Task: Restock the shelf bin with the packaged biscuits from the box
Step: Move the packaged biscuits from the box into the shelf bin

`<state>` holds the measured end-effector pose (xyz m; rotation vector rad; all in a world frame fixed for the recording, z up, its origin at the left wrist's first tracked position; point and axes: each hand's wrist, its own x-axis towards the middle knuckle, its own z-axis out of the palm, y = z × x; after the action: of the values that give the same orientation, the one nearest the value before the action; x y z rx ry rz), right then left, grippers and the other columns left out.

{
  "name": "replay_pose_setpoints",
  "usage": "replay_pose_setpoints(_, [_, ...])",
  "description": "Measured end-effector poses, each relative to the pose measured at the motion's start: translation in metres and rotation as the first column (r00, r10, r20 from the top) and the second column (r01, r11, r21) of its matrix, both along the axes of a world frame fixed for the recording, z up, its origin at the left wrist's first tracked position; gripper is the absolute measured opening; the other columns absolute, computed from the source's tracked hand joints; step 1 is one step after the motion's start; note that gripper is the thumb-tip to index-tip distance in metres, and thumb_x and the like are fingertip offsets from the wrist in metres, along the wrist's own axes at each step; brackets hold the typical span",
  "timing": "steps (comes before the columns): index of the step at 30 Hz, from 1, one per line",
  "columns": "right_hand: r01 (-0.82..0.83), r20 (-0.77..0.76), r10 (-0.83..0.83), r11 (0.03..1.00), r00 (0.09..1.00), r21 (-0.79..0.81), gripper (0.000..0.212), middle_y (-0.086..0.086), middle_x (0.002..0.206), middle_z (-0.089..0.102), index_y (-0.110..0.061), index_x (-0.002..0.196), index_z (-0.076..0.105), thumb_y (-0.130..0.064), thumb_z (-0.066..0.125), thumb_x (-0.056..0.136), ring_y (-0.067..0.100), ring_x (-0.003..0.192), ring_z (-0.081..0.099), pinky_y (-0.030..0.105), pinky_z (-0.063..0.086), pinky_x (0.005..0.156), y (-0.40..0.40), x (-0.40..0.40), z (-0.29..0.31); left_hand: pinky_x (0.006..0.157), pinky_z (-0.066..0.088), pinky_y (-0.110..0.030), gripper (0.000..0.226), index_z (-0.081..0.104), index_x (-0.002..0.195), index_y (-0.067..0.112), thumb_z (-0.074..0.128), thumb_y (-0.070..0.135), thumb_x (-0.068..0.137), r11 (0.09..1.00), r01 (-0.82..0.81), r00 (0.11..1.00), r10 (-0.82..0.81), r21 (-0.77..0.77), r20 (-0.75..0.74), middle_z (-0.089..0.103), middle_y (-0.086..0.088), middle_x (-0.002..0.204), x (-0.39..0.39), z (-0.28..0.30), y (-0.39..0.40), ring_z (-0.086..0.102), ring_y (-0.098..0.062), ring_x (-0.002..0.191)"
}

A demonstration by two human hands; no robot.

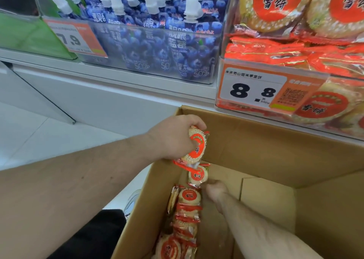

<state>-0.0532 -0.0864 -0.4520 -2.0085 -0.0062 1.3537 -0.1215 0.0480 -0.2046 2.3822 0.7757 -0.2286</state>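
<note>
— What have you got hold of right now?

— My left hand (pixel 175 136) is clamped around a round rice biscuit in clear wrap with an orange-red label (pixel 194 147), lifted to the rim of the open brown cardboard box (pixel 266 152). My right hand (pixel 215 190) is deep in the box, just beside another small packet (pixel 198 175). Its fingers point away from me, so I cannot tell whether they are closed on anything.

— And the rest of the stock?

— A row of the same packets (pixel 187 211) stands along the box's left wall. The clear plastic shelf bin with the 8.8 price tag (pixel 252 89) is up and to the right, already heaped with biscuits.

— What worries you?

— I judge the lifted packet may snag. A second packet hangs right under it, touching, and could ride up and drop outside the box. The wrap is slippery and crinkled, so a loose pinch could let it slide. Squeezing harder might crack the biscuit.

— Room to move?

— The right half of the box is bare, plenty of space there. The shelf edge overhangs the box's far wall, so I should lift clear of that lip. The bin of blue spouted jelly pouches (pixel 153 42) stands just to the left.
</note>
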Motion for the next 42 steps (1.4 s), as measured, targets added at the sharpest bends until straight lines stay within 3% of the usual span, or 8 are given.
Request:
replay_pose_setpoints(5, [0.038, 0.205, -0.032, 0.999, 0.978, -0.027, 0.010, 0.001, 0.075, 0.073, -0.017, 0.060, 0.069, -0.015, 0.077, 0.065, 0.023, 0.077, 0.068, 0.031, 0.057, 0.073, -0.032, 0.027, 0.005, 0.067, 0.043, -0.013, 0.042, 0.054, 0.125, 0.039, 0.065, 0.019, 0.090, 1.000, 0.018, 1.000, -0.018, -0.010, 0.005, 0.053, 0.010, 0.130, -0.003, 0.006, -0.004, 0.052, -0.008, 0.099])
replay_pose_setpoints(11, [-0.069, 0.437, 0.062, 0.998, 0.897, 0.001, 0.016, -0.002, 0.053, 0.064, -0.017, 0.055, 0.060, -0.003, 0.061, 0.063, 0.022, 0.060, 0.064, 0.036, 0.057, 0.063, -0.073, 0.053, 0.096, 0.070, 0.056, -0.025, 0.045, 0.056, 0.123, 0.037, 0.064, 0.012, 0.086, 0.996, 0.050, 0.997, -0.045, -0.075, 0.067, 0.057, 0.009, 0.116, -0.008, 0.033, -0.020, 0.062, -0.012, 0.094])
replay_pose_setpoints(15, [-0.117, 0.536, 0.052, 0.989, 0.842, 0.087, 0.025, 0.001, 0.055, 0.061, -0.017, 0.055, 0.059, 0.007, 0.062, 0.063, 0.022, 0.059, 0.062, 0.043, 0.057, 0.065, -0.098, 0.056, 0.175, 0.047, 0.041, -0.012, 0.051, 0.055, 0.121, 0.037, 0.062, 0.006, 0.081, 0.987, 0.070, 0.991, -0.052, -0.145, 0.125, 0.056, 0.011, 0.099, -0.014, 0.057, -0.033, 0.058, -0.005, 0.070])
replay_pose_setpoints(18, [-0.065, 0.556, -0.064, 0.976, 0.829, 0.210, 0.033, 0.003, 0.058, 0.058, -0.018, 0.053, 0.057, 0.012, 0.064, 0.064, 0.022, 0.061, 0.057, 0.042, 0.055, 0.065, -0.123, 0.051, 0.222, 0.044, 0.039, -0.019, 0.053, 0.056, 0.115, 0.039, 0.059, 0.001, 0.079, 0.981, 0.064, 0.984, -0.031, -0.184, 0.178, 0.058, 0.010, 0.091, -0.017, 0.067, -0.043, 0.053, -0.006, 0.053])
replay_pose_setpoints(26, [0.104, 0.391, -0.410, 0.788, 0.824, 0.606, 0.025, 0.005, 0.063, 0.051, -0.021, 0.051, 0.055, 0.000, 0.069, 0.054, 0.021, 0.069, 0.047, 0.032, 0.037, 0.064, -0.163, 0.027, 0.302, 0.043, 0.040, -0.013, 0.055, 0.060, 0.113, 0.033, 0.062, -0.010, 0.080, 0.914, 0.022, 0.949, 0.109, -0.405, 0.296, 0.061, 0.003, 0.092, -0.018, 0.076, -0.073, 0.053, -0.004, 0.060])
replay_pose_setpoints(31, [0.139, 0.254, -0.448, 0.676, 0.857, 0.724, 0.039, 0.007, 0.064, 0.050, -0.022, 0.052, 0.056, 0.011, 0.067, 0.069, 0.024, 0.071, 0.042, 0.036, 0.033, 0.067, -0.150, 0.020, 0.314, 0.069, 0.058, -0.040, 0.067, 0.065, 0.109, 0.037, 0.065, -0.013, 0.064, 0.801, 0.080, 0.910, 0.184, -0.594, 0.371, 0.067, -0.003, 0.111, -0.018, 0.080, -0.091, 0.068, -0.022, 0.084])
replay_pose_setpoints(36, [0.034, 0.360, -0.390, 0.717, 0.848, 0.697, 0.034, 0.007, 0.062, 0.051, -0.012, 0.064, 0.054, 0.019, 0.063, 0.075, 0.019, 0.061, 0.046, 0.028, 0.039, 0.060, -0.147, 0.011, 0.318, 0.070, 0.055, -0.037, 0.070, 0.062, 0.117, 0.027, 0.062, -0.012, 0.059, 0.614, 0.163, 0.875, 0.272, -0.772, 0.402, 0.071, -0.011, 0.107, -0.014, 0.089, -0.100, 0.068, -0.027, 0.095])
replay_pose_setpoints(42, [-0.140, 0.523, -0.254, 0.787, 0.813, 0.600, 0.028, -0.006, 0.057, 0.048, -0.014, 0.067, 0.055, 0.006, 0.072, 0.075, 0.009, 0.053, 0.040, 0.018, 0.035, 0.053, -0.144, 0.008, 0.323, 0.075, 0.059, -0.036, 0.056, 0.064, 0.109, 0.030, 0.075, -0.012, 0.073, 0.701, 0.214, 0.842, 0.220, -0.680, 0.492, 0.072, -0.010, 0.102, -0.013, 0.096, -0.106, 0.072, -0.021, 0.088])
